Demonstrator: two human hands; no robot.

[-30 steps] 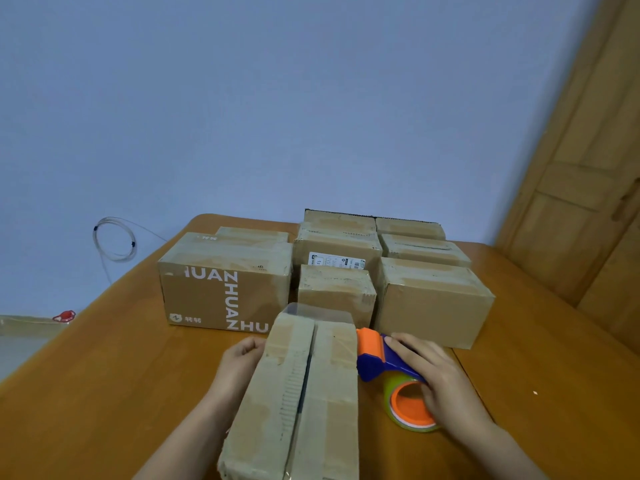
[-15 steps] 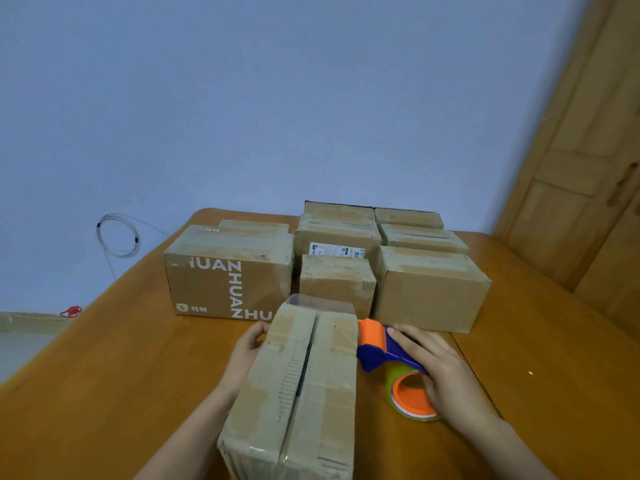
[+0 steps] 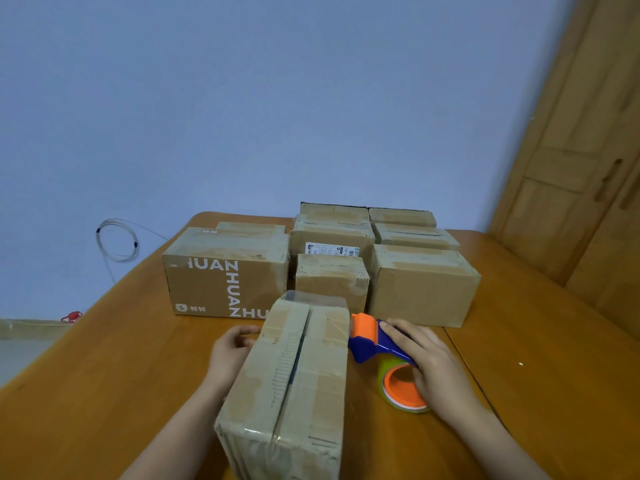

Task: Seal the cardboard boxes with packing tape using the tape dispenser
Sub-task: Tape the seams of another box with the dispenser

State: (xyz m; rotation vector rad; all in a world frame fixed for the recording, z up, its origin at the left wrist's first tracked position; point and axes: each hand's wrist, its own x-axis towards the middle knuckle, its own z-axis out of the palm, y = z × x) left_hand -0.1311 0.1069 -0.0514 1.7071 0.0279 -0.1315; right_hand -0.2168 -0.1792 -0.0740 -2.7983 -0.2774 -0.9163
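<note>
A long cardboard box (image 3: 294, 375) lies lengthwise in front of me on the wooden table (image 3: 121, 375), its centre seam showing as a dark gap between the two top flaps. A strip of clear tape (image 3: 311, 301) sticks up at its far end. My left hand (image 3: 230, 351) rests against the box's left side. To the right of the box, a blue and orange tape dispenser (image 3: 381, 344) with a roll of tape (image 3: 403, 389) lies on the table, and my right hand (image 3: 429, 365) grips it from above.
Several more cardboard boxes stand in rows behind, among them a large one printed ZHUAN (image 3: 225, 271) and a plain one (image 3: 422, 285) at the right. A coiled cable (image 3: 117, 240) hangs on the blue wall. Wooden panelling (image 3: 581, 168) rises at the right.
The view has shifted slightly. My left hand has slid a little forward along the box's side. My right hand stays on the dispenser in the same place.
</note>
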